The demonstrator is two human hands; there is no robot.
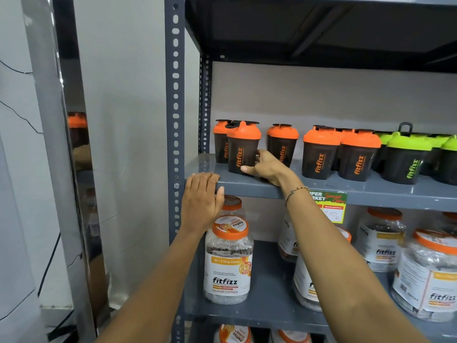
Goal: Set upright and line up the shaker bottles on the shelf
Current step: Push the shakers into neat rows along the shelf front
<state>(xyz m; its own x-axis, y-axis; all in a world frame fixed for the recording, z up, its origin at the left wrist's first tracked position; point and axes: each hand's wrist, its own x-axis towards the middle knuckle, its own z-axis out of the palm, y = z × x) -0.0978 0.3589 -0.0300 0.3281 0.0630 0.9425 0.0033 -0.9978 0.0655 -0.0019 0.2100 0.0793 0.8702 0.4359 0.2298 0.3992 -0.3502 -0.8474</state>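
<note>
Dark shaker bottles stand upright on the grey metal shelf [272,188]. At the left an orange-lidded shaker [241,149] stands in front of another one [220,142]. My right hand [268,168] wraps around the base of that front shaker, thumb in front and fingers on its right side. Further right stand more orange-lidded shakers [283,144] [320,154] [358,157], then green-lidded shakers [405,159]. My left hand [201,201] lies flat on the shelf's front edge at its left end, holding no bottle.
A perforated grey upright post [175,120] frames the shelf's left side. On the shelf below stand clear jars with orange lids [228,258] [430,276]. A price tag [331,206] hangs from the shelf edge. A dark shelf board [321,30] hangs above the shakers.
</note>
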